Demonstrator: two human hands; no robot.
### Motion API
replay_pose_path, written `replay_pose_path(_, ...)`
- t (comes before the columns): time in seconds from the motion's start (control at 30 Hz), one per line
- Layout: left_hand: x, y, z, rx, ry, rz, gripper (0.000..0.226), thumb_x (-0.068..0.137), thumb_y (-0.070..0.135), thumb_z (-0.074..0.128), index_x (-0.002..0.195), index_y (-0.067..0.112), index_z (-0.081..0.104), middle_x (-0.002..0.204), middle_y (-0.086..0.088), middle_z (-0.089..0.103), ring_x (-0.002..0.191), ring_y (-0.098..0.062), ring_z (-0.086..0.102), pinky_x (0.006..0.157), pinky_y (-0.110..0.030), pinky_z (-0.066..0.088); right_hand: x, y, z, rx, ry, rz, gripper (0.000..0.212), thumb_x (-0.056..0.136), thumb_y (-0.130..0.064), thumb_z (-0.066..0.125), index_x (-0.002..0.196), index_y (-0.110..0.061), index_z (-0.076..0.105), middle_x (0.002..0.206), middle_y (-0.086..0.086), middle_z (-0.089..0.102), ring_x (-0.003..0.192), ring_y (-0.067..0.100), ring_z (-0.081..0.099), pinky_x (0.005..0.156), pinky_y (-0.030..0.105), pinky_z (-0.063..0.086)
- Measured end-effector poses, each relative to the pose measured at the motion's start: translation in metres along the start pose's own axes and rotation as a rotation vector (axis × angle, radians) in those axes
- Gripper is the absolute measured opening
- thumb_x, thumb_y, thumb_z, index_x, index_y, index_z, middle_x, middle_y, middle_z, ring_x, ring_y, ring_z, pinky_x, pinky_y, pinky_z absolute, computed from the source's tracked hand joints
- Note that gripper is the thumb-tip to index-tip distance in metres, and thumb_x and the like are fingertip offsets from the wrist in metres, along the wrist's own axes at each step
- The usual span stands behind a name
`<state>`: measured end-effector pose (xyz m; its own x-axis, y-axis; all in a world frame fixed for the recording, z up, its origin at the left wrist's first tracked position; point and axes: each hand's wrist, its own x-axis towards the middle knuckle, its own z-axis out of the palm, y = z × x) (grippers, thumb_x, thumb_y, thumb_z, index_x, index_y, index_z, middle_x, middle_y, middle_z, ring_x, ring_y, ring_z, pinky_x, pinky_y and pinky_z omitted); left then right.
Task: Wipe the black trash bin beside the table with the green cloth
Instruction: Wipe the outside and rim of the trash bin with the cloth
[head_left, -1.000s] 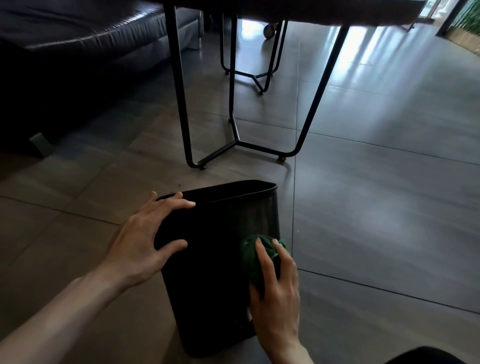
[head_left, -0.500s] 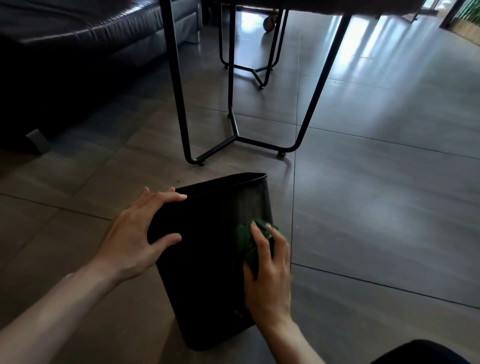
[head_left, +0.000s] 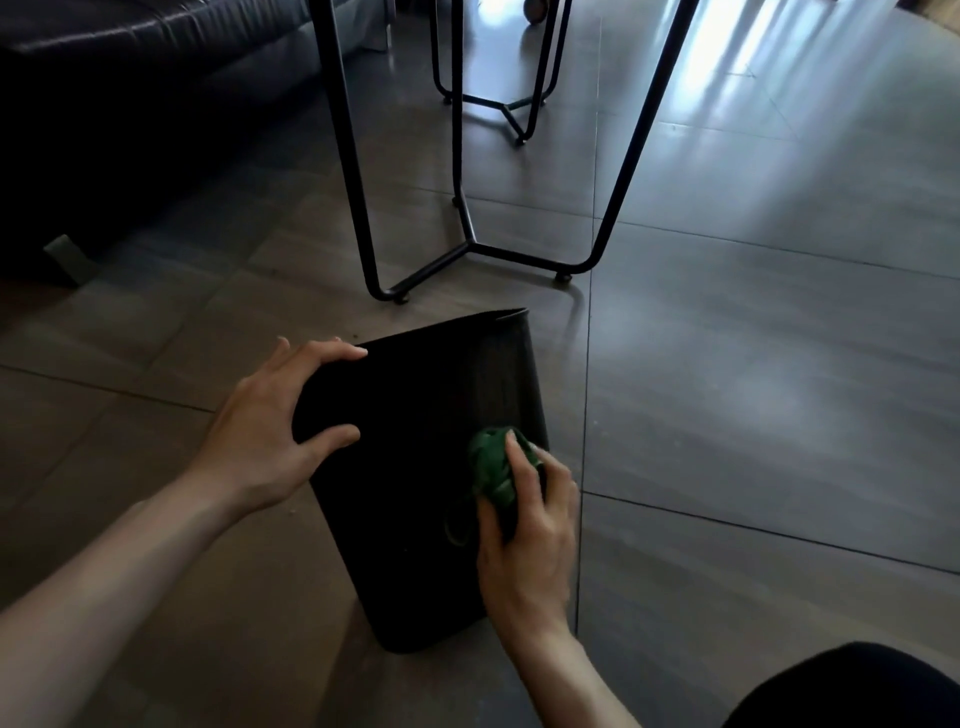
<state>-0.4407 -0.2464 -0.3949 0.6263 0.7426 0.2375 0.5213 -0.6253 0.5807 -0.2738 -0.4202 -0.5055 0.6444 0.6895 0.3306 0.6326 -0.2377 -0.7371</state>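
The black trash bin (head_left: 415, 467) stands on the tiled floor, tipped away from me so its near wall faces up. My left hand (head_left: 270, 431) grips the bin's upper left corner, fingers over the rim and thumb on the wall. My right hand (head_left: 530, 540) presses the bunched green cloth (head_left: 493, 467) against the right part of the near wall, close to the right edge. The bin's inside is hidden.
Black metal table legs (head_left: 467, 244) stand just beyond the bin, with a second frame (head_left: 498, 104) farther back. A dark sofa (head_left: 130, 104) fills the upper left. Grey floor tiles (head_left: 753, 389) stretch to the right. A dark-clothed knee (head_left: 852, 691) shows at the bottom right.
The bin has tipped further away, so its opening is no longer seen. My right hand and the cloth stay on the right part of the wall. My left hand keeps its grip.
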Motion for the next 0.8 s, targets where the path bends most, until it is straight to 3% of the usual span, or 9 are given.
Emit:
replay_pose_path(0.13,0.005,-0.003,-0.001,0.018,-0.005,-0.013,0.075,0.068,0.011,0.090,0.129,0.037,0.055,0.119,0.022,0.056,0.118,-0.025,0.060,0.113,-0.058,0.038,-0.059,-0.007,0.024,-0.202,-0.175,-0.305,0.071,0.079,-0.024,0.076,0.147,-0.031,0.055,0.142,0.011,0.058,0.132,0.031,0.052,0.104,0.045,0.055)
replay_pose_path(0.2,0.008,-0.004,-0.001,0.014,-0.014,0.010,0.075,0.068,0.012,0.090,0.128,0.039,0.054,0.114,0.036,0.052,0.113,-0.017,0.059,0.113,-0.058,0.038,-0.080,0.002,0.028,-0.273,-0.234,-0.453,0.062,0.084,-0.036,0.071,0.144,-0.037,0.056,0.139,0.007,0.063,0.130,0.028,0.052,0.100,0.043,0.057)
replay_pose_path(0.27,0.010,-0.005,0.001,0.001,-0.019,0.029,0.075,0.067,0.012,0.090,0.127,0.039,0.054,0.116,0.040,0.050,0.115,-0.015,0.058,0.117,-0.055,0.035,-0.078,0.014,0.023,-0.285,-0.269,-0.485,0.070,0.081,-0.038,0.079,0.144,-0.043,0.052,0.141,0.003,0.058,0.130,0.025,0.051,0.099,0.040,0.057)
replay_pose_path(0.4,0.011,-0.010,0.001,-0.015,0.002,0.014,0.072,0.068,0.012,0.089,0.127,0.037,0.055,0.114,0.034,0.057,0.113,-0.015,0.059,0.116,-0.054,0.037,-0.046,0.032,0.008,-0.225,-0.144,-0.305,0.087,0.069,-0.019,0.080,0.147,-0.042,0.049,0.142,0.001,0.049,0.132,0.027,0.048,0.105,0.045,0.052)
replay_pose_path(0.47,0.010,-0.013,0.000,-0.016,0.011,-0.011,0.070,0.069,0.012,0.089,0.126,0.035,0.055,0.114,0.021,0.063,0.114,-0.019,0.061,0.114,-0.051,0.039,-0.026,0.038,0.004,-0.153,-0.092,-0.153,0.088,0.071,-0.011,0.083,0.147,-0.039,0.051,0.142,0.002,0.047,0.138,0.030,0.045,0.110,0.050,0.048)
replay_pose_path(0.53,0.009,-0.015,0.000,-0.023,0.023,-0.029,0.070,0.069,0.013,0.089,0.127,0.033,0.056,0.118,0.010,0.065,0.115,-0.022,0.062,0.111,-0.048,0.041,-0.016,0.040,0.004,-0.039,-0.057,-0.006,0.082,0.078,-0.009,0.084,0.147,-0.037,0.052,0.143,0.001,0.045,0.141,0.029,0.043,0.112,0.045,0.047)
replay_pose_path(0.63,0.007,-0.013,0.001,-0.029,0.031,-0.031,0.069,0.069,0.014,0.089,0.127,0.032,0.056,0.120,0.009,0.065,0.116,-0.022,0.062,0.113,-0.051,0.039,-0.025,0.037,0.009,0.079,-0.001,0.120,0.076,0.084,-0.009,0.082,0.149,-0.034,0.052,0.143,-0.003,0.046,0.137,0.021,0.048,0.111,0.040,0.049)
replay_pose_path(0.8,0.008,-0.015,0.004,0.017,0.030,-0.070,0.068,0.072,0.019,0.087,0.127,0.038,0.052,0.120,0.007,0.066,0.113,-0.022,0.062,0.097,-0.041,0.048,-0.070,0.019,0.026,0.013,0.092,0.264,0.082,0.075,-0.002,0.087,0.146,-0.027,0.056,0.135,0.008,0.053,0.126,0.031,0.055,0.102,0.054,0.054)
